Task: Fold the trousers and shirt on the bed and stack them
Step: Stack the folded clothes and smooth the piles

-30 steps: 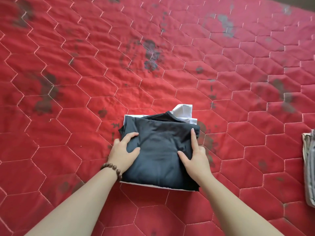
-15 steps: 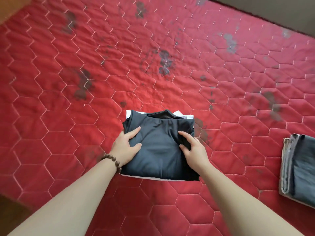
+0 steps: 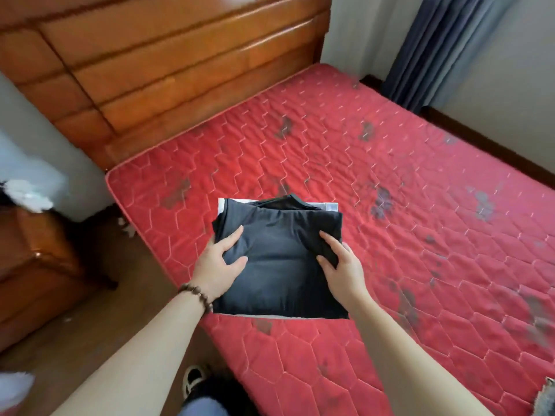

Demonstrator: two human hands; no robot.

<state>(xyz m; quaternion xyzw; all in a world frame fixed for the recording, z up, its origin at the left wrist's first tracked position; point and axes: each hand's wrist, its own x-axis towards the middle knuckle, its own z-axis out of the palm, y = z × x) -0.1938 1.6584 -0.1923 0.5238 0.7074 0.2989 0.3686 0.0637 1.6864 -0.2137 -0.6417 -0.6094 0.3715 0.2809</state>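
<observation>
The folded dark shirt (image 3: 282, 265), with white edges showing at its far and near sides, is held between both hands above the near left part of the red quilted mattress (image 3: 405, 235). My left hand (image 3: 220, 262) grips its left edge, thumb on top and fingers underneath. On the right edge, my right hand (image 3: 341, 265) holds the cloth the same way. A sliver of the folded grey trousers (image 3: 548, 399) shows at the bottom right corner, mostly cut off by the frame.
A wooden headboard (image 3: 180, 70) stands at the far left end of the bed. A wooden nightstand (image 3: 36, 265) is on the floor to the left. Blue curtains (image 3: 435, 40) hang at the far corner. My shoe (image 3: 193, 382) is by the bed's near edge.
Both hands have closed on the shirt's side edges and lifted it off the mattress. The view has pulled back and swung left, so the trousers slid to the frame's right corner.
</observation>
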